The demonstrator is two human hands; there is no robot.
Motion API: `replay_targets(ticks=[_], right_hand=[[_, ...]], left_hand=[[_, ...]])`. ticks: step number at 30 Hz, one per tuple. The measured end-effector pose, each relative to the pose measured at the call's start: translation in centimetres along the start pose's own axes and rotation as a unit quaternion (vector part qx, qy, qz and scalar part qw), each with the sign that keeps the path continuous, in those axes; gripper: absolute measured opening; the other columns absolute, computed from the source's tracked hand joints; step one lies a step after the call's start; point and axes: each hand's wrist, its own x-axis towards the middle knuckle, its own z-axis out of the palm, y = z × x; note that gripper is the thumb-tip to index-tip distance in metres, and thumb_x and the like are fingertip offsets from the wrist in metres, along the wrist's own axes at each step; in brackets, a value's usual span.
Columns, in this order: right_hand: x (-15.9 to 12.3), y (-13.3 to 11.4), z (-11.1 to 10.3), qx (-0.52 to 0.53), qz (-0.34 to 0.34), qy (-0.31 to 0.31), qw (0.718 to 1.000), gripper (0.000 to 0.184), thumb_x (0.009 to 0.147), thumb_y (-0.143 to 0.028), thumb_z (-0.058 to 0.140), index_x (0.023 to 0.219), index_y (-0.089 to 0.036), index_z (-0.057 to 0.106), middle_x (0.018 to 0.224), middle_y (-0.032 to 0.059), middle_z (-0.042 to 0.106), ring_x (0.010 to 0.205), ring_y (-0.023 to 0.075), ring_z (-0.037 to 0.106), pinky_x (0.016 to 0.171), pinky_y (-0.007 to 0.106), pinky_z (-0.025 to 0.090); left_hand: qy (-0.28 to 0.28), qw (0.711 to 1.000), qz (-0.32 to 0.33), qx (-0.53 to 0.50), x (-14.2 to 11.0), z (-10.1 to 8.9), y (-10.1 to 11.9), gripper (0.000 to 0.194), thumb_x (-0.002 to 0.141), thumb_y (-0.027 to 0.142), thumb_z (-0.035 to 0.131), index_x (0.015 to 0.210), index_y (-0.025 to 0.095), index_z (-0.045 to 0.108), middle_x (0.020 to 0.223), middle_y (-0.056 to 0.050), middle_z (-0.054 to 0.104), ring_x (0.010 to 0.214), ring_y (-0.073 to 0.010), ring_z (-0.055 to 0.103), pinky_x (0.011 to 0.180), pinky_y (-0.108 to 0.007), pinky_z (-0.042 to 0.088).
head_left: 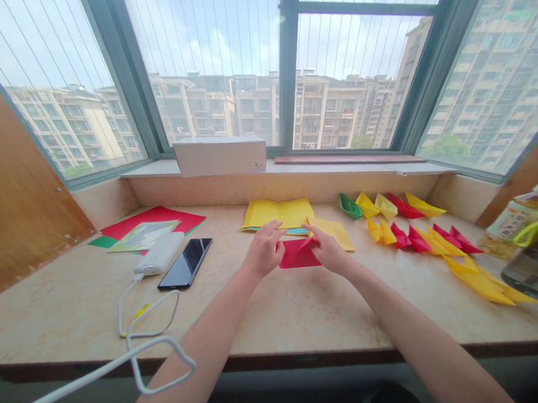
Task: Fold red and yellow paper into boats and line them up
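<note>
Red paper (298, 258) between left fingers (273, 225), parted at edge, and right fingers (315, 231), pinching it.

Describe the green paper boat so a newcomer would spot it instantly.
Below the window ledge, a row of paper boats lines the back of the counter, on the right. The green boat is leftmost, the only green one among them.

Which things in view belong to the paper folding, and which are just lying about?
Seemingly part of it:
red paper, between the left hand and right hand
yellow sheets behind
folded paper boats

Apparently just lying about:
phone
power bank
white box
bottle
</note>
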Motion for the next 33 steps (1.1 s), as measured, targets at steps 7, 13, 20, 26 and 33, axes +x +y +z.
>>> replay_targets(ticks=[7, 13, 20, 26, 33], right_hand=[[-0.5, -1.9, -0.2, 0.016, -0.058, -0.068, 0.996, 0.059, 0.083, -0.010, 0.044, 0.141, -0.022, 0.045, 0.094, 0.0052, 0.072, 0.082, 0.0201, 0.065, 0.077, 0.034, 0.052], [-0.3, -2.8, -0.6, 0.064, -0.053, 0.005, 0.997, 0.041, 0.089, -0.028, 0.051, 0.129, -0.021, 0.057, 0.094, 0.0051, 0.070, 0.080, 0.0194, 0.064, 0.073, 0.033, 0.052], [0.2, -2.7, -1.4, 0.059, -0.050, 0.069, 0.995, 0.041, 0.086, -0.040, 0.060, 0.122, -0.021, 0.061, 0.097, 0.0064, 0.070, 0.076, 0.0183, 0.063, 0.068, 0.032, 0.051], [0.2, -2.3, -1.5, 0.017, -0.086, 0.076, 0.993, 0.034, 0.088, -0.037, 0.056, 0.119, -0.023, 0.064, 0.103, 0.0072, 0.070, 0.075, 0.0183, 0.062, 0.066, 0.033, 0.052], [0.0, -2.2, -1.8, -0.030, -0.128, 0.068, 0.989, 0.038, 0.093, -0.032, 0.049, 0.130, -0.028, 0.058, 0.105, 0.0067, 0.066, 0.080, 0.0194, 0.062, 0.074, 0.035, 0.052]], left_hand=[[-0.123, 0.984, -0.001, -0.126, 0.1, -0.8, 2.7, 0.040, 0.073, 0.026, 0.069, 0.113, 0.021, 0.067, 0.109, -0.013, 0.069, 0.105, -0.0316, 0.060, 0.100, -0.042, 0.039], [-0.127, 0.980, -0.061, -0.143, 0.1, -0.8, 2.4, 0.032, 0.077, 0.024, 0.063, 0.108, 0.023, 0.068, 0.096, -0.007, 0.071, 0.086, -0.0233, 0.064, 0.080, -0.030, 0.045], [-0.114, 0.927, -0.185, -0.304, 0.2, 0.4, 1.9, 0.028, 0.079, 0.028, 0.061, 0.102, 0.015, 0.069, 0.095, -0.008, 0.072, 0.084, -0.0225, 0.065, 0.072, -0.029, 0.047], [-0.060, 0.847, -0.308, -0.429, 0.6, 0.3, 1.9, 0.036, 0.074, 0.028, 0.067, 0.107, 0.013, 0.067, 0.101, -0.010, 0.072, 0.089, -0.0233, 0.066, 0.078, -0.032, 0.049], [-0.069, 0.825, -0.332, -0.453, 0.5, 0.2, 2.4, 0.030, 0.072, 0.021, 0.063, 0.101, 0.013, 0.068, 0.090, -0.007, 0.072, 0.079, -0.0204, 0.066, 0.072, -0.030, 0.049]])
